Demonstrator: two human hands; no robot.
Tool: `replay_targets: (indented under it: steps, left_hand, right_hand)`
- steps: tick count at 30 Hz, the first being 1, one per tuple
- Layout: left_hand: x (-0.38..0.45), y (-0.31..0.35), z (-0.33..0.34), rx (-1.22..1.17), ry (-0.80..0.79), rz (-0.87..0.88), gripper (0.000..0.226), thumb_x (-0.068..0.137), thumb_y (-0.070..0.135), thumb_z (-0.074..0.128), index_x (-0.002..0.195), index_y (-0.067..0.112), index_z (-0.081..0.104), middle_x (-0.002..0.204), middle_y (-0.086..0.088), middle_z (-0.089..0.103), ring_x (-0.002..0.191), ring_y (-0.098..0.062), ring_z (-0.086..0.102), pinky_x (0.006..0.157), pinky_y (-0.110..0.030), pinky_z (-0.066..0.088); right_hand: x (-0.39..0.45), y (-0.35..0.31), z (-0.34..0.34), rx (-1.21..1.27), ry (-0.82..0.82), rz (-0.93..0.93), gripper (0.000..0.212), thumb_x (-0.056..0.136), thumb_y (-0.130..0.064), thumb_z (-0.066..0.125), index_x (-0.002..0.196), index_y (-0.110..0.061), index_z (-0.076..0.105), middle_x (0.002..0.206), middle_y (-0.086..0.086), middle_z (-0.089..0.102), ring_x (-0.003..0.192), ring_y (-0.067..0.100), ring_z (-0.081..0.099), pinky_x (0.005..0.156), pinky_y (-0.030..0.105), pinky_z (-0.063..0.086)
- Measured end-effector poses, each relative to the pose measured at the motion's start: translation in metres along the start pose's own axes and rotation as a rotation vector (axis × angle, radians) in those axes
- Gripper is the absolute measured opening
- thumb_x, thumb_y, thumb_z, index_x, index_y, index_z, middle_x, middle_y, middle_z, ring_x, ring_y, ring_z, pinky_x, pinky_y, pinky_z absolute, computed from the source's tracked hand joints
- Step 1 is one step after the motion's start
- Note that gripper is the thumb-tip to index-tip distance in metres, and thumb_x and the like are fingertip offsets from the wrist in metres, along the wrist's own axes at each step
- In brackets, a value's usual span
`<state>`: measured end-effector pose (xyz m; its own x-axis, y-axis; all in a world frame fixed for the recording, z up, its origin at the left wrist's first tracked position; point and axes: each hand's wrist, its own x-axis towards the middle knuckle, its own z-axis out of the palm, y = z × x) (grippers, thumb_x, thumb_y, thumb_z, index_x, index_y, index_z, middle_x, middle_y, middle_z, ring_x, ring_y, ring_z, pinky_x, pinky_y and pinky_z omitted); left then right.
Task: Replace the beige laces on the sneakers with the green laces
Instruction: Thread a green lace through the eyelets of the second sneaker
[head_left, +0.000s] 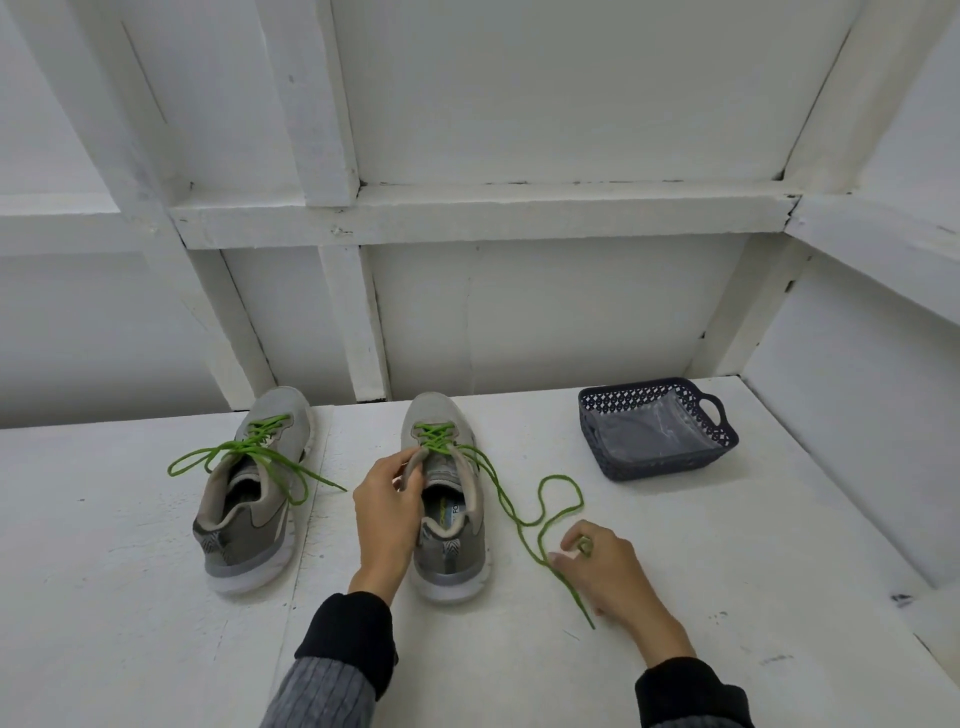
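Two grey sneakers stand heel-toward-me on a white tabletop. The left sneaker (254, 488) has a green lace (249, 454) through its eyelets, loose ends spread to both sides. The right sneaker (447, 499) also carries a green lace (524, 514), which trails in a loop across the table to the right. My left hand (389, 512) grips the left collar of the right sneaker near the tongue. My right hand (602, 571) rests on the table and pinches the trailing lace near its end. No beige lace is in view.
A dark blue perforated basket (675, 462) with handles sits at the back right and holds a clear plastic bag. White panelled walls rise behind and to the right of the table (130, 597). A step in the surface lies at the far right edge.
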<state>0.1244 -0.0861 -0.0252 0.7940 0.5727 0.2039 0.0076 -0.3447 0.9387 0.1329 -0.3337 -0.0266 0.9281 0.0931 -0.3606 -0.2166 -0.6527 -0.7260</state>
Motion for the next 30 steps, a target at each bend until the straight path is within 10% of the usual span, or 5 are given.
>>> replay_targets:
  steps: [10,15,30]
  left_hand:
    - [0.0,-0.005,-0.004,0.003,0.006,0.007,0.019,0.094,0.017,0.063,0.108,0.024,0.073,0.105,0.011,0.069,0.095,0.003,0.062,0.08,-0.007,0.045]
    - [0.0,-0.003,-0.003,0.009,0.015,0.004,0.019,0.094,0.019,0.063,0.108,0.023,0.074,0.104,0.012,0.069,0.095,0.0,0.062,0.076,0.001,0.04]
    - [0.001,-0.005,0.001,0.016,0.049,0.018,0.021,0.091,0.015,0.066,0.105,0.028,0.074,0.1,0.018,0.069,0.096,0.005,0.062,0.081,-0.024,0.055]
  right_hand:
    - [-0.007,-0.014,0.011,-0.095,0.071,-0.1,0.036,0.082,-0.07,0.053,0.084,-0.034,0.06,0.081,-0.009,0.067,0.073,0.005,0.064,0.061,0.025,0.048]
    - [0.002,-0.015,0.019,-0.313,0.14,-0.075,0.026,0.089,-0.051,0.058,0.085,-0.026,0.059,0.078,-0.01,0.061,0.071,0.008,0.058,0.059,0.025,0.043]
    - [0.077,-0.072,0.014,0.042,0.202,-0.217,0.016,0.084,-0.029,0.071,0.07,-0.029,0.064,0.082,-0.013,0.062,0.089,0.016,0.059,0.074,0.031,0.049]
